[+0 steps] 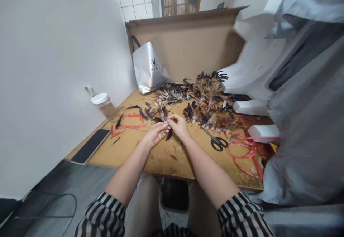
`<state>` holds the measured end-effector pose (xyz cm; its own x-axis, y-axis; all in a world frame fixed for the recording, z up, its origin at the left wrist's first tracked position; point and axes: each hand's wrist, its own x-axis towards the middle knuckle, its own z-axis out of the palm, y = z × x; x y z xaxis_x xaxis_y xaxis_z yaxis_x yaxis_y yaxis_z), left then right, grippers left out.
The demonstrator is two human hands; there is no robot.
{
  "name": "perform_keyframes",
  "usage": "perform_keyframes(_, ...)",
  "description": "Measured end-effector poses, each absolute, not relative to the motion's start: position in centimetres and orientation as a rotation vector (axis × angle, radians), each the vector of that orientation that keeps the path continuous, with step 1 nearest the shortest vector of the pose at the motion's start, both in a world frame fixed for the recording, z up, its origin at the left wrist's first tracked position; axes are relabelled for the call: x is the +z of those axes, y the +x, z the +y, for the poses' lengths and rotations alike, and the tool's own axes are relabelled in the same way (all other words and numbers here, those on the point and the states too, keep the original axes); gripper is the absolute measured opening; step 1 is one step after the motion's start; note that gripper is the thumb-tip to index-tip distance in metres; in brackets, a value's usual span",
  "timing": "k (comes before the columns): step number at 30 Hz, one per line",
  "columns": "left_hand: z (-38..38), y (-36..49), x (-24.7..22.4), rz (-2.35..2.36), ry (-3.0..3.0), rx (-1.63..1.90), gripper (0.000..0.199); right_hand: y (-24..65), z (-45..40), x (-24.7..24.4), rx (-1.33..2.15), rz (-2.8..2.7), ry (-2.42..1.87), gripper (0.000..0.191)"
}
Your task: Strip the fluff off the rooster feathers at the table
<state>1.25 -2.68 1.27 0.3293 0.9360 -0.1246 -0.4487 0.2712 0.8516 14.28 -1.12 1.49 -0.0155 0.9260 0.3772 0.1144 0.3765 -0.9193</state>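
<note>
Over the middle of the wooden table, my left hand (157, 133) and my right hand (178, 125) meet, their fingertips pinched together. Between them is a small bunch of dark and brown feathers (161, 113), its lower end hidden by my fingers. A dark feather (169, 134) shows just below the fingertips. Loose curved black feathers (143, 112) lie on the table beyond my left hand. To the right of my right hand are tied bundles of brown and black feathers (204, 117). Black-handled scissors (219, 143) lie in front of those bundles.
More feathers (174, 93) and upright feather bundles (208, 86) sit at the back near a silver bag (148, 67). Red plastic strips (249, 153) tangle at the right; others (131, 126) lie left. A phone (90, 146) and lidded jar (104, 104) are at left. Grey cloth (309, 122) hangs right.
</note>
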Motion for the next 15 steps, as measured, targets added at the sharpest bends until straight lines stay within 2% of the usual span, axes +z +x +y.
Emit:
perform_keyframes(7, -3.7, 0.3, 0.4, 0.786, 0.752, 0.984, 0.017, 14.2, -1.7, 1.6, 0.546, -1.623, -1.032, 0.010)
perform_keyframes(15, -4.8, -0.3, 0.4, 0.896, 0.891, 0.942, 0.018, 13.9, -2.2, 1.5, 0.418, -1.713, -1.033, 0.007)
